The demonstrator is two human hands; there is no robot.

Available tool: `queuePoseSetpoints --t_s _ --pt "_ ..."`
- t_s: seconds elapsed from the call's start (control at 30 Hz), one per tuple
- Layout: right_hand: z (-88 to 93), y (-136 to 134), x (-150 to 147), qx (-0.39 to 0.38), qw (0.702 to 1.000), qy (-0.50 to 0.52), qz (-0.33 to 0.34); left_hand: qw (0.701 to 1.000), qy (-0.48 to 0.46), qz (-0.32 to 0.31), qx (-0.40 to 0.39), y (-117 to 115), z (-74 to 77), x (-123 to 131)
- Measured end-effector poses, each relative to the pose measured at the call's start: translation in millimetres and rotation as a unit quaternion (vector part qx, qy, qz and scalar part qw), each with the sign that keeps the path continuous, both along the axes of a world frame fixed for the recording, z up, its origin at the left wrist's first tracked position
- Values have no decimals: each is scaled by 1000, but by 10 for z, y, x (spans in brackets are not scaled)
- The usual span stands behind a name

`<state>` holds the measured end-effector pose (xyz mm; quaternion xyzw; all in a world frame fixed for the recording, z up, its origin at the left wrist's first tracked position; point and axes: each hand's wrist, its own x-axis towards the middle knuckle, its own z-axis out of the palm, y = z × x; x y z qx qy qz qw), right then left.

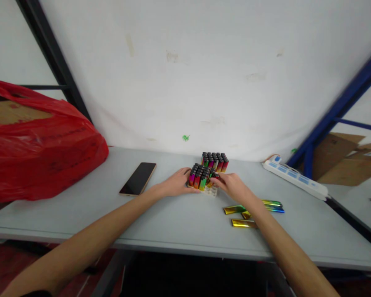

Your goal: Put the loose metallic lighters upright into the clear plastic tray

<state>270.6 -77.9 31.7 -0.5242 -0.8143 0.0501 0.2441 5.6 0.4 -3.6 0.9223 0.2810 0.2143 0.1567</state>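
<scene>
Metallic-coloured lighters [197, 180], presumably light, stiff and slippery, best pinched mid-body; left hand [177, 183] clasping their pale tray [212, 191], right hand [233, 185] narrowed among them, grip unclear.

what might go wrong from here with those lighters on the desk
The right hand is in close among tightly packed lighters, so it could knock neighbours askew. The left hand is at the left side of the white tray; if it shifted, the tray might slide or jolt. The right forearm crosses the loose shiny pieces, so a sleeveless sweep might scatter them.
</scene>
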Motion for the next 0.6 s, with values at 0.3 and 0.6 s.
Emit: queuePoseSetpoints --t_s 0.3,0.6 --pt "7 -8 -84 15 993 -109 -47 1000 8 8 -5 -1 -6 6" --pt "482 -349 312 -8 1000 12 3 1000 -8 -7 -9 38 -51 -4"
